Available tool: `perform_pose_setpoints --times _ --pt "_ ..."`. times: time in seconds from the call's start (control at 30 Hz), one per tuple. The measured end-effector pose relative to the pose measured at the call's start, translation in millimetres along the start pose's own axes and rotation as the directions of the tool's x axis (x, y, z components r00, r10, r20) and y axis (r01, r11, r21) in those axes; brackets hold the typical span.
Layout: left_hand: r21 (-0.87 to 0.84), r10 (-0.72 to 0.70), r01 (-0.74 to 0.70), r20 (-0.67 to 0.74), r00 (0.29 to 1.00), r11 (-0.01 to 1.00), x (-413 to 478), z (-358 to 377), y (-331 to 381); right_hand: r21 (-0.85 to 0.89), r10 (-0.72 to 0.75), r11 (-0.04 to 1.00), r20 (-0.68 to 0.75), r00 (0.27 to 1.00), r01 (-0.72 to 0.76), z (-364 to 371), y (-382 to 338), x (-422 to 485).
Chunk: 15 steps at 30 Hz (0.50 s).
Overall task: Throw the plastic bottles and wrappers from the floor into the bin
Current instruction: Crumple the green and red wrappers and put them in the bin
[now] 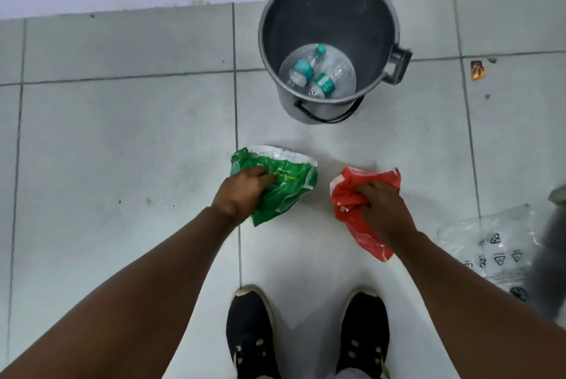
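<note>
A grey round bin (327, 4) stands on the tiled floor ahead of me, near the wall. Inside it lie two clear plastic bottles (318, 72) with teal labels. Below the bin, my left hand (242, 191) grips a crumpled green wrapper (288, 182) against the floor. My right hand (379, 210) is closed on a crumpled red wrapper (349, 204) just to its right. Both wrappers lie between the bin and my feet.
A clear plastic bag (493, 250) with printed recycling marks lies on the floor at the right. A small orange scrap (477, 69) sits on a tile right of the bin. My black shoes (251, 332) stand at the bottom. A blurred grey object (551, 256) is at the right edge.
</note>
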<state>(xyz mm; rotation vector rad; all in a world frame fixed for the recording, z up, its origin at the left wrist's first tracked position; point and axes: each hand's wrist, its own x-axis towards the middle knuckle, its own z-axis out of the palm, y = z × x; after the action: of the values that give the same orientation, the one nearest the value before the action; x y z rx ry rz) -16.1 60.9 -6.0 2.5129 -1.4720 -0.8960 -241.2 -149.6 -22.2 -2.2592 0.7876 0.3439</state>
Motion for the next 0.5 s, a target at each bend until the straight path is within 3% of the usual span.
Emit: perform_pose_setpoints --times 0.17,0.33,0.4,0.5 --pt "-0.215 -0.037 -0.032 -0.312 0.949 0.976 -20 -105 33 0.122 0.092 0.990 -0.227 0.969 -0.066 -98 -39 -9" --pt "-0.326 -0.127 -0.087 -0.582 0.803 0.941 15 -227 86 0.128 0.088 0.991 -0.351 0.932 -0.046 -188 -69 -19" --pt "-0.360 -0.167 -0.077 -0.598 0.784 0.930 44 -257 101 0.120 0.086 0.992 -0.370 0.925 -0.044 -210 -71 -22" --pt "-0.288 -0.155 -0.007 -0.536 0.830 0.958 87 -271 114 0.082 0.064 0.996 -0.380 0.923 -0.036 -236 -68 -26"
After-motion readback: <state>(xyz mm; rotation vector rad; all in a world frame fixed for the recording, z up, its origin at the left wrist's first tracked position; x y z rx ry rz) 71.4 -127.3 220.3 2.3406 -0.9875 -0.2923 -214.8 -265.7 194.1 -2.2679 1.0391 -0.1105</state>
